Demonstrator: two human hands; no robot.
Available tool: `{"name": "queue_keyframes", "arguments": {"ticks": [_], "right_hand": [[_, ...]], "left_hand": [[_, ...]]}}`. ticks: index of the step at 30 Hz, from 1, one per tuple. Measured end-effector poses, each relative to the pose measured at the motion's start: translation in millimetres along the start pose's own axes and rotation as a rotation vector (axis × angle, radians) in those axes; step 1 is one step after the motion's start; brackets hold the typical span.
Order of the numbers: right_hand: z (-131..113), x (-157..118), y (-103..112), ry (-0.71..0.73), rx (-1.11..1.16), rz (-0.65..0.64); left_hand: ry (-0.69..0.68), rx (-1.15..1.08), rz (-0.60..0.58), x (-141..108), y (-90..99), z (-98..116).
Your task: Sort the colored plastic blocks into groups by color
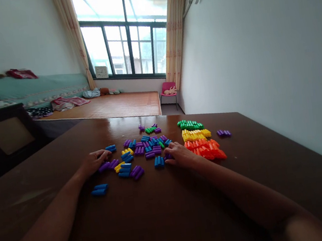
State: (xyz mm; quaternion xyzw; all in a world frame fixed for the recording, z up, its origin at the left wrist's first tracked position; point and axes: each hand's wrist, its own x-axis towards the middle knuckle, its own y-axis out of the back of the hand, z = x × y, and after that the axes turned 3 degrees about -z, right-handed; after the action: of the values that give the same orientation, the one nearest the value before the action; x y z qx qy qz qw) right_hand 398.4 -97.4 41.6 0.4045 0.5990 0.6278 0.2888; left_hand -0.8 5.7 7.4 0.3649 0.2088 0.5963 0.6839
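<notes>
Small ribbed plastic pieces, like rows of joined short tubes, lie on the brown table. My left hand rests at the left of the mixed pile, fingers loosely stretched out, nothing visible in them. Just below its fingers are purple pieces, and a blue piece lies by the fingertips. At the pile's right side, my right hand has thumb and fingers closed around a purple piece, mostly hidden by them. A blue piece sits just left of that thumb.
Right of my right hand, sorted groups of green, yellow and orange pieces lie in rows. A purple piece is farther right. Beyond the table stand a bed, a pink chair and a dark cabinet.
</notes>
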Motion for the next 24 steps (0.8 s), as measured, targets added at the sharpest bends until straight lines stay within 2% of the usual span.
{"name": "queue_keyframes", "arguments": {"ticks": [4, 8, 11, 14, 17, 19, 21, 24], "right_hand": [[4.2, -8.1, 9.8, -0.001, 0.121, 0.084], [9.7, -10.8, 15.7, 0.014, 0.125, 0.116], [27.9, -6.1, 27.3, 0.006, 0.124, 0.237], [81.6, -12.4, 47.2, -0.147, 0.155, 0.474], [164.9, -48.8, 52.6, -0.493, 0.193, 0.684], [219.1, -87.5, 39.1, -0.775, 0.17, 0.691], [260.8, -126.9, 16.4, -1.014, 0.087, 0.586], [296.9, -167.2, -13.0, -1.222, 0.084, 0.447]], "left_hand": [[0.015, 0.002, 0.005, 1.6, 0.9, -1.8], [0.025, 0.028, 0.003, 1.5, 1.7, -2.2], [0.018, 0.046, -0.002, 1.3, 2.6, -2.9], [0.02, 0.053, -0.008, 0.5, 3.4, -2.8], [0.012, 0.052, -0.016, -0.6, 3.9, -1.2], [0.0, 0.055, -0.013, -1.0, 4.1, 0.4], [-0.002, 0.058, -0.008, -0.9, 4.2, 1.5], [0.019, 0.046, -0.018, -0.2, 3.9, 0.5]]}}
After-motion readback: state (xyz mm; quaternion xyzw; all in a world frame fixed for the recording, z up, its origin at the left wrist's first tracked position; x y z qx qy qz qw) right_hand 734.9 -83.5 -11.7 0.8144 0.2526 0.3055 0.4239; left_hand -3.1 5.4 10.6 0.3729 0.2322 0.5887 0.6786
